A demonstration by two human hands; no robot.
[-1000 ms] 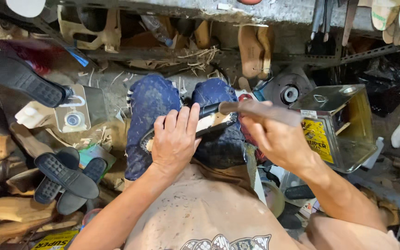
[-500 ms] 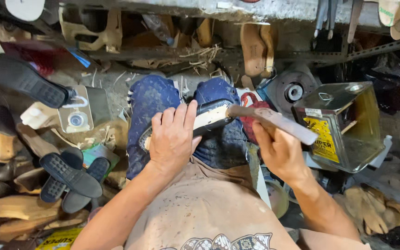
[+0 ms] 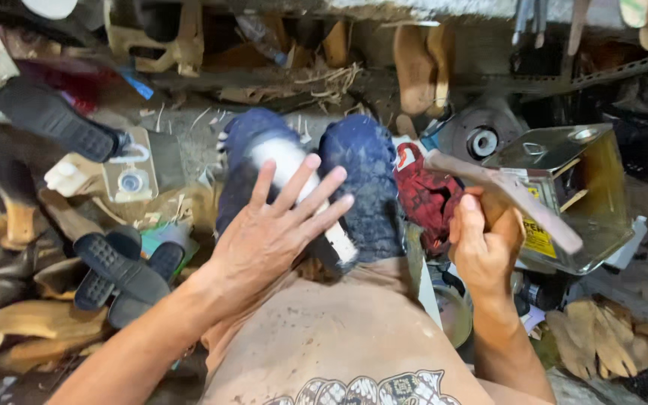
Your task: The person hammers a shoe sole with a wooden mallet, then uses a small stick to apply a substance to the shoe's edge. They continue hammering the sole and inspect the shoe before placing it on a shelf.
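My left hand (image 3: 275,229) lies flat with spread fingers on a pale, white-topped shoe piece (image 3: 288,163) that rests across my knees in blue jeans (image 3: 365,180). My right hand (image 3: 483,247) is closed around the handle of a hammer (image 3: 515,196), raised to the right of my knees, its worn head slanting down to the right. The lower part of the shoe piece is hidden under my left palm.
A metal can with a yellow label (image 3: 564,199) stands at the right beside a red cloth (image 3: 421,195). Black shoe soles (image 3: 118,274) and wooden lasts (image 3: 35,319) lie heaped at the left. A round motor part (image 3: 481,141) sits behind the hammer. Work gloves (image 3: 598,341) lie at lower right.
My right hand has drawn the hammer back to the right and down, away from the shoe piece. My left hand has flattened and spread over the piece.
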